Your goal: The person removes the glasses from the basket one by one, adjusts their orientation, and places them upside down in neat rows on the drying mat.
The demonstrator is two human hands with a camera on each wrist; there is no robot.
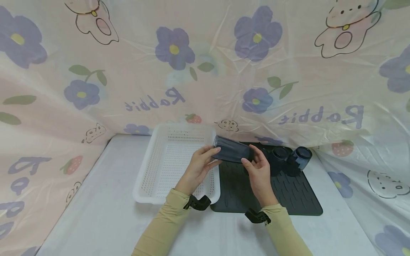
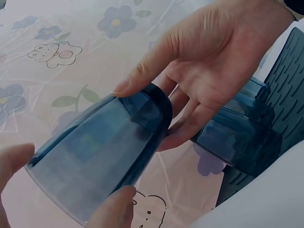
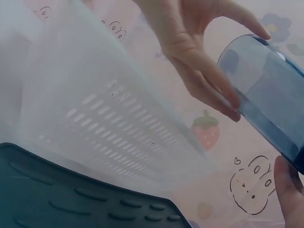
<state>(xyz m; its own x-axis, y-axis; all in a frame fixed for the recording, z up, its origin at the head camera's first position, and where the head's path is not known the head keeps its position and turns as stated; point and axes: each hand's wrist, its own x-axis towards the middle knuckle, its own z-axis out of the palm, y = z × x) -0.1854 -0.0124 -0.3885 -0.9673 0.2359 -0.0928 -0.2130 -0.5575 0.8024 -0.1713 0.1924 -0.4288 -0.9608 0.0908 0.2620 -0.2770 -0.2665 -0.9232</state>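
A dark blue, see-through drinking glass (image 1: 233, 149) is held on its side above the gap between the white basket and the dark mat. My left hand (image 1: 196, 170) pinches its wider, open end between thumb and fingers. At the narrower, thick base, my right hand (image 1: 259, 174) grips with thumb and fingers. The left wrist view shows the glass (image 2: 97, 147) tilted, its mouth toward the lower left. In the right wrist view the glass (image 3: 270, 85) is cut off by the right edge, and only part of the right thumb (image 3: 289, 190) shows.
The white perforated basket (image 1: 144, 177) stands left of the dark ridged mat (image 1: 301, 201) on a white table (image 1: 96, 213). Several more dark glasses (image 1: 302, 154) are grouped at the mat's back right. Patterned sheeting (image 1: 211, 71) hangs behind and at both sides.
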